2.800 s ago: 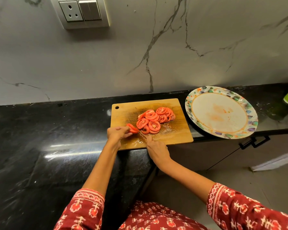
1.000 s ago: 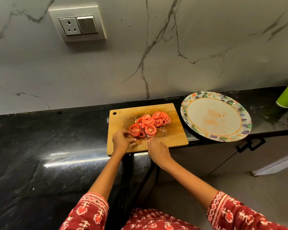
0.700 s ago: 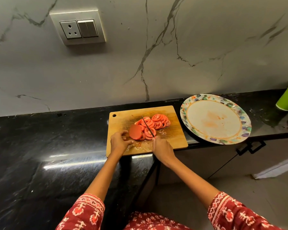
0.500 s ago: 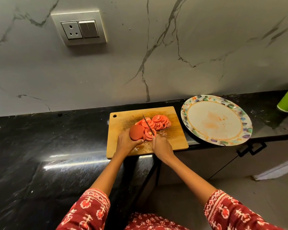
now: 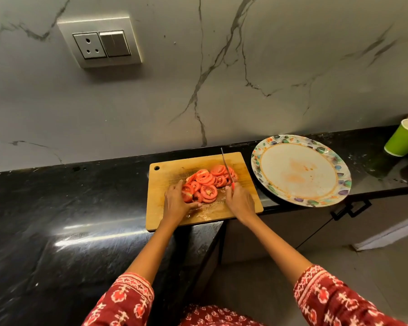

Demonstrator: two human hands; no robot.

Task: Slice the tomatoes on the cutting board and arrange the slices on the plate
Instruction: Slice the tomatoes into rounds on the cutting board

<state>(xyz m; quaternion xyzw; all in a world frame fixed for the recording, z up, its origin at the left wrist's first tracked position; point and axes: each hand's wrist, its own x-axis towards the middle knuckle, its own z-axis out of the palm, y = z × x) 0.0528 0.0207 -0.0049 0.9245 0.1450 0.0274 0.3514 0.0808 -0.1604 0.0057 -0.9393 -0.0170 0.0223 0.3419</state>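
- Head view showed a dark tabletop spreading widest to the left of the left hand, with a marbled wall behind it and a switch plate high above that hand.
- To the right of the right hand lay the patterned plate, bare of slices and marked only with faint reddish smears; a green cup stood beyond it, well apart from both hands.
- Under both hands sat the wooden cutting board, its near edge overhanging the tabletop corner.
- Between the hands lay the tomato slices, a loose overlapping heap near the board's middle, none yet on the plate.
- At the heap's left side the left hand was cupped, fingers against the slices and thumb stretched along the heap's near edge; whether it gripped an uncut piece could not be told.
- At the heap's right side the right hand was closed round the handle of a knife, whose thin blade pointed away from the person across the heap.
- Judged from this, slicing looked finished or nearly so, and gathering the heap for transfer seemed the step in hand.
- To do it well, the blade would best stay flat and low against the board as a scoop, edge turned away from the left fingers.
- The left hand should press lightly, since wet slices slide and tear.
- Bringing the plate closer to the right hand first would shorten the carry.
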